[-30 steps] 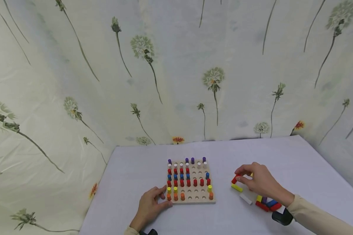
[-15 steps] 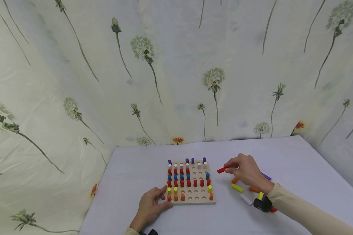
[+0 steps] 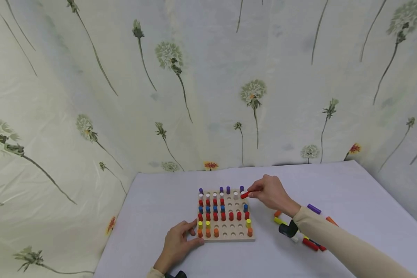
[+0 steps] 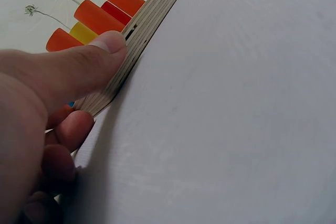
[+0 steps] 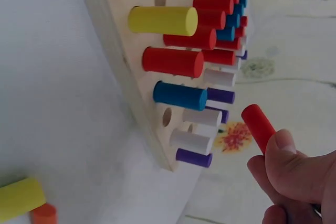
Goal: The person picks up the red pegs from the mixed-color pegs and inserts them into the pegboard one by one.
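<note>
A wooden pegboard (image 3: 226,240) lies on the table with rows of orange, yellow, red, blue, white and purple pegs standing in it. My left hand (image 3: 179,242) grips its near left corner. In the left wrist view the thumb (image 4: 100,56) presses the front edge, while curled fingers (image 4: 76,129) lie at the side. Between thumb and fingertips my right hand (image 3: 271,192) pinches a red peg (image 5: 257,124), which slants in the air over the board's far right part. Bare holes show in several rows, one of them beside the blue peg (image 5: 180,95) at the right edge.
Loose pegs lie to the right of the board, among them a purple peg (image 3: 314,209), an orange peg (image 3: 332,221) and a red peg (image 3: 310,244). My right forearm (image 3: 344,241) hides part of that pile. A patterned curtain (image 3: 208,96) hangs behind the table.
My right hand has lifted the red peg from the loose pegs and carried it left, over the board. The left hand has stayed at the board's corner.
</note>
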Available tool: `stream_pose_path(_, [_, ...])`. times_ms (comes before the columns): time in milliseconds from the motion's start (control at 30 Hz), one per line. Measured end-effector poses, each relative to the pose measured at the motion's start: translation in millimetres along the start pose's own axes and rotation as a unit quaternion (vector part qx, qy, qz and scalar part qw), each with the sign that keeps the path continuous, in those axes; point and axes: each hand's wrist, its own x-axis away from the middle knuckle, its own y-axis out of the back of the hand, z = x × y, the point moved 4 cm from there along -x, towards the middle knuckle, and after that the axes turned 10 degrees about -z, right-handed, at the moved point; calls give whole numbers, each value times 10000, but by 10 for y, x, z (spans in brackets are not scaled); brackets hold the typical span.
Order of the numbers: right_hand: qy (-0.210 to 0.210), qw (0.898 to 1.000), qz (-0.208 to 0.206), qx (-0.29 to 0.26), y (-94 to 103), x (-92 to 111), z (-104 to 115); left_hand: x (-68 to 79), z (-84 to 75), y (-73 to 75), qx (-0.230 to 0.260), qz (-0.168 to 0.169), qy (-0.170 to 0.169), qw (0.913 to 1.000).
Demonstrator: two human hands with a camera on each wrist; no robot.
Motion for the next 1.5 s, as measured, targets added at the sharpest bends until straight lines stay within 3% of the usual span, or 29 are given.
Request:
stream_pose_path(500, [307,9982,502,88,-367,-225,254,-8,0,0,-46,27,6,10000])
stream_pose_path(633, [333,9976,600,96,-429,-248,257,-8,19,-8,-70,13,-32,10000])
stream_pose_path(967, [-51,9967,802,83,-550,-274,169,-13,7,-2,14,-5,-104,9999])
stream_pose_path(1500, [125,9964,812,186,-674,-280,157,-11,4,-4,28,-45,-129,9999])
